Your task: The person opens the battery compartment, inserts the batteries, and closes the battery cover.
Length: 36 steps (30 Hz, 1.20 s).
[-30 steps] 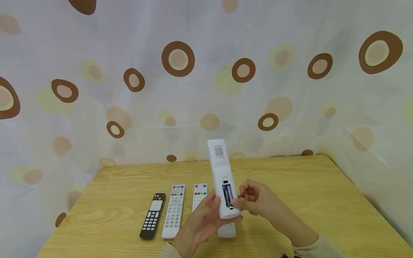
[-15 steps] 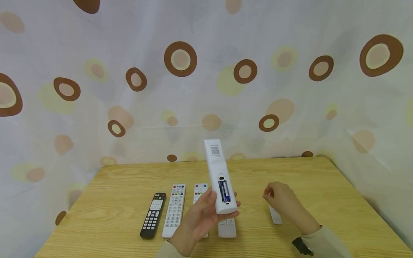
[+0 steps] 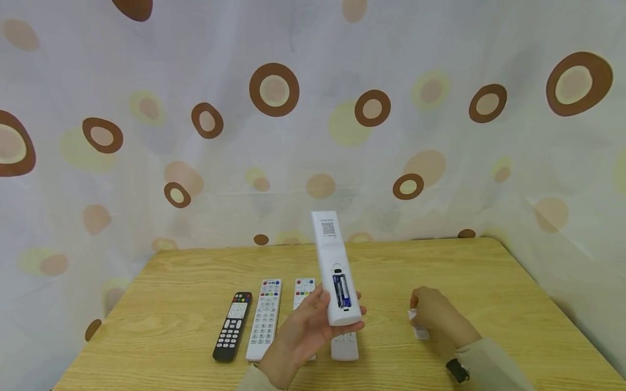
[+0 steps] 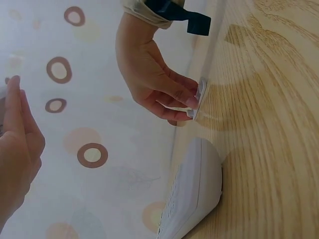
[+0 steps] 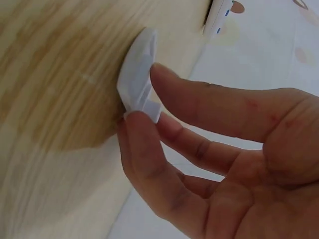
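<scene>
My left hand [image 3: 300, 334] grips a white remote control [image 3: 325, 250] near its lower end, raised above the table with its back facing me. Two blue batteries [image 3: 342, 291] lie in its uncovered battery compartment. To the right, my right hand [image 3: 437, 315] is down at the tabletop, its thumb and fingers pinching a small white battery cover [image 3: 420, 331]. In the right wrist view the cover [image 5: 135, 72] stands tilted up on the wood, its hollow side turned to the thumb. The left wrist view has the left hand [image 4: 17, 149] at its edge; the held remote is mostly cut off there.
On the wooden table [image 3: 210, 266], a black remote [image 3: 232, 328] and a white remote [image 3: 264, 320] lie at the left. Another white remote [image 3: 304, 288] is partly hidden by the left hand, and one more [image 3: 344, 349] lies below the held remote. A patterned curtain [image 3: 303, 146] hangs behind.
My right hand has left the held remote, moved right and down to the table, and taken hold of the battery cover there. The left hand keeps the remote almost in place.
</scene>
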{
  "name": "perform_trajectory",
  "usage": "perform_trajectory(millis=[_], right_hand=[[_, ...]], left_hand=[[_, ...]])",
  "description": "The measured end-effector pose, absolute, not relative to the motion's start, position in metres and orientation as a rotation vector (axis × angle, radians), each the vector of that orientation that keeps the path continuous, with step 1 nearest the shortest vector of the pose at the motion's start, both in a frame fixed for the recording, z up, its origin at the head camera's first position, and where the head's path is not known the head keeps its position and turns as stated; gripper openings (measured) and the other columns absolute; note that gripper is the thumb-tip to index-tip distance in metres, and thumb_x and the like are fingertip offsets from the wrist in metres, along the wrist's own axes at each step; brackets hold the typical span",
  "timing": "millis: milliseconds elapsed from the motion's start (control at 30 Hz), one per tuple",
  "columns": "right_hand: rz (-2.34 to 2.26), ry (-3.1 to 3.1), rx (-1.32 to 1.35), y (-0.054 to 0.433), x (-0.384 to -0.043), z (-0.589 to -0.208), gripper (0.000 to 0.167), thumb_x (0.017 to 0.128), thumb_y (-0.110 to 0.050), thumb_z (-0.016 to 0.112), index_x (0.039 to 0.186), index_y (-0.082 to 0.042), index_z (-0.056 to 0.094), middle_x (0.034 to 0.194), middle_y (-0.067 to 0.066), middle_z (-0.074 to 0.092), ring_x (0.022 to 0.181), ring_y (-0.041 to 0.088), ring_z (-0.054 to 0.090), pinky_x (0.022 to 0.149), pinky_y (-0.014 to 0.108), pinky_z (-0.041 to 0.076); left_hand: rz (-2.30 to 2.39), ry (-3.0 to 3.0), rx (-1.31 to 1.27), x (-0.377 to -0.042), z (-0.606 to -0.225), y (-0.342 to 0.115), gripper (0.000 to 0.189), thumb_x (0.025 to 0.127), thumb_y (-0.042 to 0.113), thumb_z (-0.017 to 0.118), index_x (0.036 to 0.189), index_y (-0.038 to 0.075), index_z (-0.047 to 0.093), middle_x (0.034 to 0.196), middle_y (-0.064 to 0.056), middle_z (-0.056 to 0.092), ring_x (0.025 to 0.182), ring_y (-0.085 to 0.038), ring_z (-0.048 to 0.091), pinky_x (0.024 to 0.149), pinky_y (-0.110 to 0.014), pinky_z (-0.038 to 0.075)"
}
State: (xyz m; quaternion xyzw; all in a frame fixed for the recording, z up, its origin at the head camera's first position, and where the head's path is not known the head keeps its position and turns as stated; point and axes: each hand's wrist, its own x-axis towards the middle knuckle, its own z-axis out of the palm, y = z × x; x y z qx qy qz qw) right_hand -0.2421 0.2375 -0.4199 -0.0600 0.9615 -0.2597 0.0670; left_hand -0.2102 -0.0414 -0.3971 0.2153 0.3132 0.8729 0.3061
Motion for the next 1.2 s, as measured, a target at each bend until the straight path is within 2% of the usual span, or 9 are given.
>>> perform_trajectory(millis=[233, 367, 600, 733, 833, 967, 1100, 1200], right_hand=[[-0.863, 2.895, -0.191, 0.246, -0.245, -0.429, 0.027, 0.072, 0.001, 0.08, 0.072, -0.002, 0.053, 0.069, 0.004, 0.049, 0.059, 0.017, 0.046, 0.052, 0.026, 0.039], [-0.878, 2.872, -0.201, 0.252, -0.246, -0.429, 0.028, 0.073, -0.002, 0.08, 0.071, -0.002, 0.052, 0.067, 0.004, 0.049, 0.057, 0.016, 0.045, 0.051, 0.025, 0.038], [-1.13, 2.675, -0.408, 0.255, -0.246, -0.425, 0.014, 0.083, 0.003, 0.068, 0.087, -0.002, 0.056, 0.061, 0.002, 0.051, 0.047, 0.011, 0.049, 0.044, 0.022, 0.042], [-1.325, 2.625, -0.512, 0.25, -0.242, -0.413, 0.01, 0.088, -0.002, 0.066, 0.092, 0.002, 0.058, 0.061, 0.003, 0.054, 0.046, 0.01, 0.053, 0.043, 0.03, 0.05], [-1.457, 2.609, -0.542, 0.244, -0.238, -0.399, 0.01, 0.091, -0.006, 0.064, 0.094, 0.003, 0.058, 0.064, 0.006, 0.053, 0.046, 0.012, 0.054, 0.043, 0.034, 0.051], [-1.61, 2.527, -0.569, 0.236, -0.229, -0.376, 0.015, 0.094, -0.01, 0.062, 0.098, 0.004, 0.058, 0.072, 0.011, 0.053, 0.052, 0.015, 0.057, 0.046, 0.033, 0.053], [-1.744, 2.328, -0.637, 0.23, -0.219, -0.357, 0.025, 0.093, -0.008, 0.063, 0.108, 0.01, 0.052, 0.09, 0.018, 0.057, 0.071, 0.017, 0.065, 0.063, 0.036, 0.058], [-1.798, 2.164, -0.734, 0.226, -0.213, -0.347, 0.028, 0.094, -0.003, 0.059, 0.113, 0.014, 0.047, 0.099, 0.021, 0.057, 0.083, 0.019, 0.067, 0.073, 0.04, 0.058]], left_hand=[[2.311, 0.821, 0.566, -0.208, -0.395, -0.041, 0.056, 0.102, 0.023, 0.047, 0.151, 0.012, 0.023, 0.13, -0.016, 0.05, 0.116, -0.033, 0.056, 0.101, -0.049, 0.043], [2.312, 0.82, 0.56, -0.209, -0.395, -0.041, 0.057, 0.102, 0.023, 0.046, 0.152, 0.013, 0.022, 0.13, -0.017, 0.049, 0.116, -0.034, 0.055, 0.1, -0.048, 0.043], [2.31, 0.806, 0.538, -0.208, -0.395, -0.041, 0.057, 0.102, 0.022, 0.046, 0.152, 0.013, 0.021, 0.132, -0.018, 0.048, 0.117, -0.035, 0.055, 0.101, -0.048, 0.043], [2.306, 0.794, 0.542, -0.208, -0.396, -0.041, 0.056, 0.102, 0.022, 0.045, 0.152, 0.013, 0.021, 0.131, -0.017, 0.048, 0.117, -0.035, 0.055, 0.1, -0.047, 0.044], [2.304, 0.788, 0.54, -0.208, -0.396, -0.04, 0.054, 0.103, 0.022, 0.044, 0.151, 0.013, 0.021, 0.13, -0.017, 0.049, 0.117, -0.035, 0.055, 0.1, -0.047, 0.044], [2.3, 0.792, 0.535, -0.208, -0.397, -0.04, 0.054, 0.102, 0.022, 0.045, 0.151, 0.014, 0.022, 0.13, -0.016, 0.05, 0.117, -0.034, 0.055, 0.101, -0.047, 0.043], [2.293, 0.808, 0.556, -0.207, -0.397, -0.04, 0.054, 0.103, 0.023, 0.044, 0.151, 0.014, 0.022, 0.13, -0.016, 0.051, 0.117, -0.033, 0.056, 0.101, -0.047, 0.044], [2.294, 0.811, 0.573, -0.207, -0.397, -0.039, 0.054, 0.103, 0.024, 0.044, 0.151, 0.013, 0.022, 0.129, -0.015, 0.051, 0.116, -0.033, 0.056, 0.1, -0.046, 0.044]])
